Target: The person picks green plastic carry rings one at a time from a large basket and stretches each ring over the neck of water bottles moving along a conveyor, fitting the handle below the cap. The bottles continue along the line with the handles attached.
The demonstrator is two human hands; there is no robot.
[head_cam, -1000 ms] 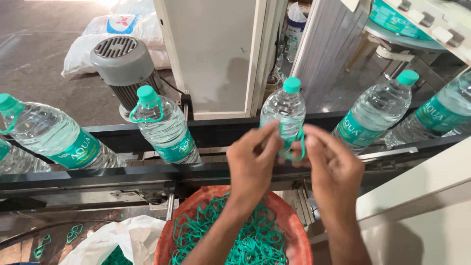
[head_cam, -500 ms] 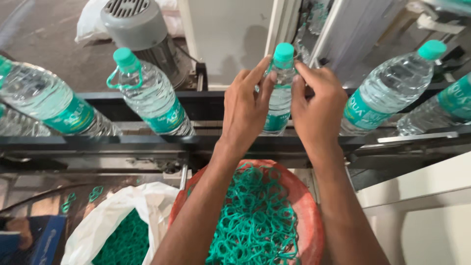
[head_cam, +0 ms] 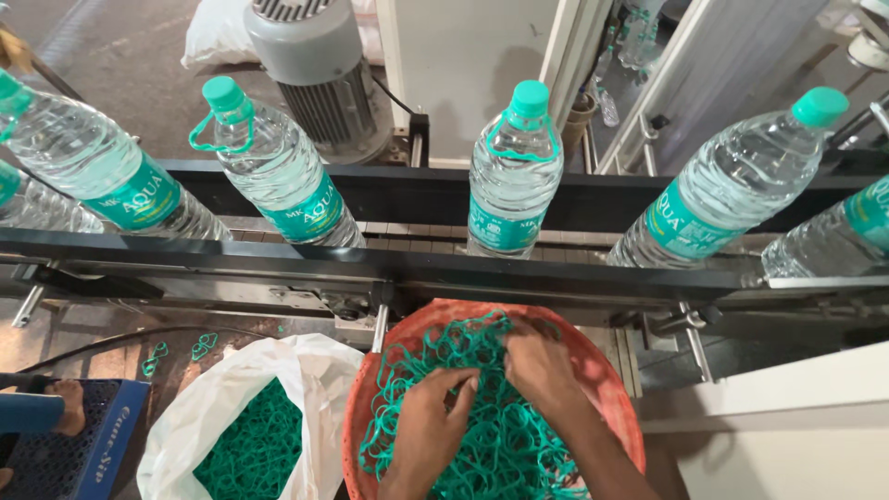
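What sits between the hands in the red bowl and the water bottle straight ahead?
In the head view, the dark near rail of the conveyor crosses between the hands in the red bowl and the water bottle.

A dark conveyor belt runs from the left edge to the right edge between metal rails, carrying a spaced row of clear water bottles with teal caps and labels, two of them wearing green carry loops.

Glossy clear plastic bottles (matt metal rails).
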